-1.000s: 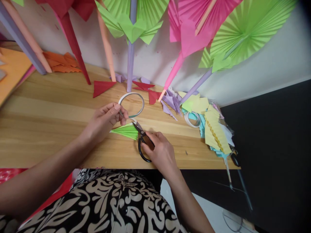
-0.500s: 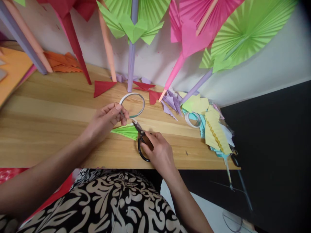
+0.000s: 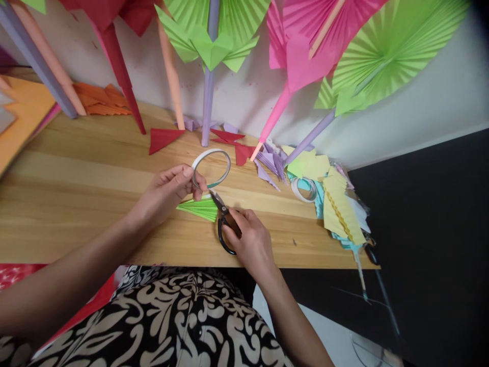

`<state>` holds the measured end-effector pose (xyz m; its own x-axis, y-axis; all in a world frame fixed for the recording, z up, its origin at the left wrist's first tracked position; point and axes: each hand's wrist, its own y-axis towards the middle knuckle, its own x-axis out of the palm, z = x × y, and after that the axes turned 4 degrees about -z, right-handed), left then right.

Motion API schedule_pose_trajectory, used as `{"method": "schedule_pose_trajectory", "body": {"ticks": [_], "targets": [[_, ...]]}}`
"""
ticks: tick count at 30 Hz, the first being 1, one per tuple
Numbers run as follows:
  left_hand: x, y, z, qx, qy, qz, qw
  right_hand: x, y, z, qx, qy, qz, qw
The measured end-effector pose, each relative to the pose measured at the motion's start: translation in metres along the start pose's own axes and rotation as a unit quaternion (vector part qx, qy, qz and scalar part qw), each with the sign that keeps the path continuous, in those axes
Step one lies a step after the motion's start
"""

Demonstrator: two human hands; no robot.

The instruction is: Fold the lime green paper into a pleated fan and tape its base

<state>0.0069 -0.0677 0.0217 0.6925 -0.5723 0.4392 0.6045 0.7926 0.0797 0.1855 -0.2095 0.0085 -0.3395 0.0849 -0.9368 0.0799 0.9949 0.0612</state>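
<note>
My left hand (image 3: 170, 188) pinches a thin roll of white tape (image 3: 228, 171), its ring standing up from the fingers. In my right hand (image 3: 250, 237) is a pair of scissors (image 3: 225, 211) with black handles, the blades pointing up and left toward the tape's lower edge. A green pleated paper piece (image 3: 200, 208) lies on the wooden table (image 3: 95, 204) just below the tape and left of the blades. Whether the blades touch the tape I cannot tell.
Paper fans, among them a green fan (image 3: 210, 46) and a pink fan (image 3: 305, 56), lean on the wall. Red paper scraps (image 3: 164, 140) lie behind my left hand. A second tape roll (image 3: 303, 189) sits beside yellow paper (image 3: 340, 204) at the right. Orange sheets (image 3: 28, 107) are far left.
The tape roll in my left hand has shifted slightly right. The scissor blades look closer together than before; my right hand has hardly moved.
</note>
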Motion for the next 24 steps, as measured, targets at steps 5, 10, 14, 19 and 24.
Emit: {"method": "schedule_pose_trajectory", "body": {"ticks": [5, 10, 14, 19, 24], "targets": [[-0.007, -0.006, 0.002, 0.026, 0.018, -0.118, 0.992, 0.002, -0.006, 0.004, -0.037, 0.009, 0.072, 0.997], [-0.009, -0.009, 0.008, -0.012, 0.083, -0.349, 0.933, 0.001, -0.011, 0.012, -0.101, 0.018, 0.172, 0.980], [-0.006, -0.011, 0.021, -0.046, 0.137, -0.427, 0.892, -0.001, -0.015, 0.018, -0.136, -0.005, 0.206, 0.969], [-0.012, -0.012, 0.038, 0.025, 0.195, -0.243, 0.950, 0.001, -0.019, 0.023, -0.141, -0.015, 0.221, 0.965], [-0.008, -0.006, 0.030, 0.082, 0.354, -0.063, 0.930, 0.000, -0.019, 0.023, -0.147, -0.014, 0.225, 0.963]]}}
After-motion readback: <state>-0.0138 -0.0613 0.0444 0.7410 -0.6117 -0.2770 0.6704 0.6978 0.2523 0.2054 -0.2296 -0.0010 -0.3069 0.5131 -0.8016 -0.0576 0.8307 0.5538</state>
